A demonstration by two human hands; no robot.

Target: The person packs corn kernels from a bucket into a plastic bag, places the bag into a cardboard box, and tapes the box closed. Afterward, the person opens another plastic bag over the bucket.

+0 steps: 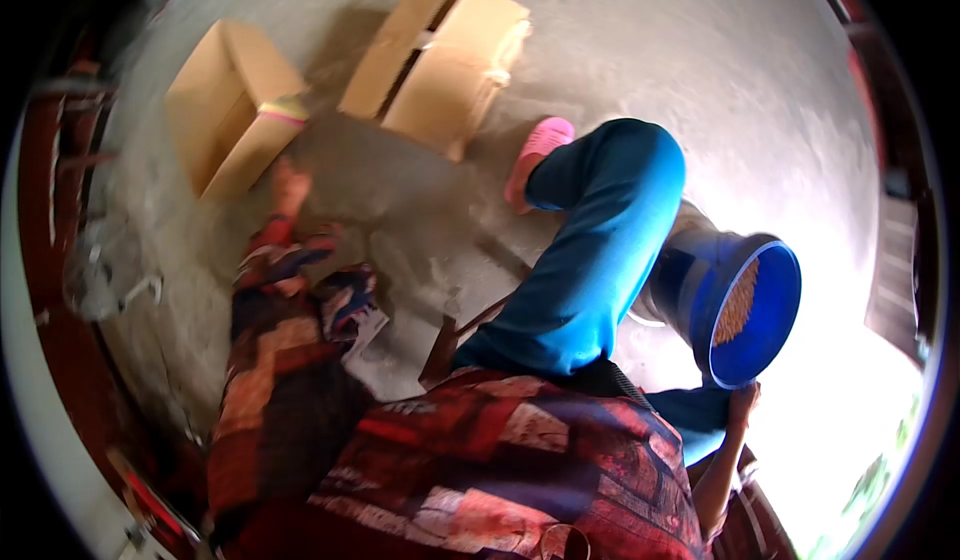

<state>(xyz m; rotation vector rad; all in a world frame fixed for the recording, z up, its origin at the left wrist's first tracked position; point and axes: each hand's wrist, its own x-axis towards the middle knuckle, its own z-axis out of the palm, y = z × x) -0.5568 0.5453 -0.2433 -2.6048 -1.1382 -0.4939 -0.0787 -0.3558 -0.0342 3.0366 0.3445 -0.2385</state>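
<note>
My right hand (pixel 741 403) grips the lower rim of a blue bucket (pixel 690 285), its fingers partly hidden behind the rim. The bucket is tilted, with its mouth facing right, and a heap of small tan grains (pixel 737 310) lies inside. My left hand (pixel 290 188) reaches forward over the floor, just below an open cardboard box (pixel 255 160). It is smeared by motion, so whether it touches the box or how its fingers are held is unclear. A yellow and pink strip (pixel 284 112) shows at the box's edge.
A second cardboard box (pixel 450 80) with nearly closed flaps stands on the concrete floor (pixel 680 30). My bent leg in blue trousers (pixel 610 230) and a pink shoe (pixel 545 145) lie between the boxes and bucket. A clear plastic container (pixel 105 270) is at far left.
</note>
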